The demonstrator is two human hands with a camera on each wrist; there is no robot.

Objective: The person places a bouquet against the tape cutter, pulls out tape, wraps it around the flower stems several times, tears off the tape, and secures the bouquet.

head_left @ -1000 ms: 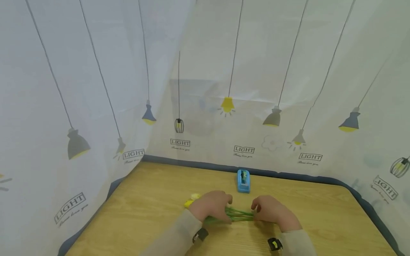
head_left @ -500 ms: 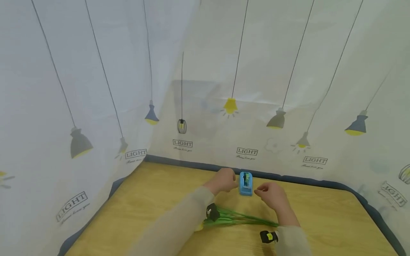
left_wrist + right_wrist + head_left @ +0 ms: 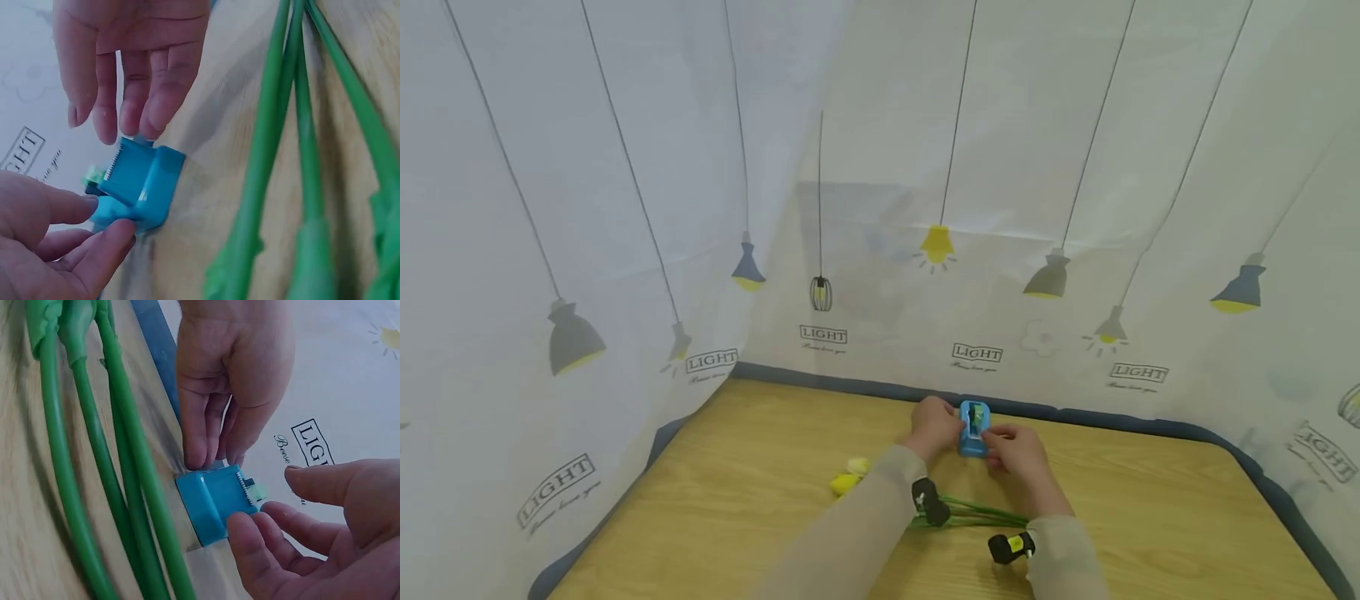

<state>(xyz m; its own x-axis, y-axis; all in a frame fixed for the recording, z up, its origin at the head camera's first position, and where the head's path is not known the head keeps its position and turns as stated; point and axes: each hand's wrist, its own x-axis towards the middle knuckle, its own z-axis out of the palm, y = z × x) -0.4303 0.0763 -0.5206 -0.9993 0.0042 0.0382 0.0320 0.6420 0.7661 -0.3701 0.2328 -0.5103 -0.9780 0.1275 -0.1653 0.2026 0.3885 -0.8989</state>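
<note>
At eight o'clock from the blue tape dispenser [image 3: 215, 497], yellow flowers [image 3: 846, 483] are lying on the bench [image 3: 722, 492], their green stems [image 3: 262, 137] running round toward five o'clock. At nine o'clock, the left hand [image 3: 934, 423] is resting extended fingers against the dispenser. At four o'clock, the right hand [image 3: 1021, 458] is touching it with loosely spread fingers, gripping nothing.

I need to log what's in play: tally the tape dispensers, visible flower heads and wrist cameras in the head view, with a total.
Blue tape dispenser: 1
Flower heads showing, one yellow, one pale: 2
Black wrist cameras, left and right: 2
Total: 5
</note>
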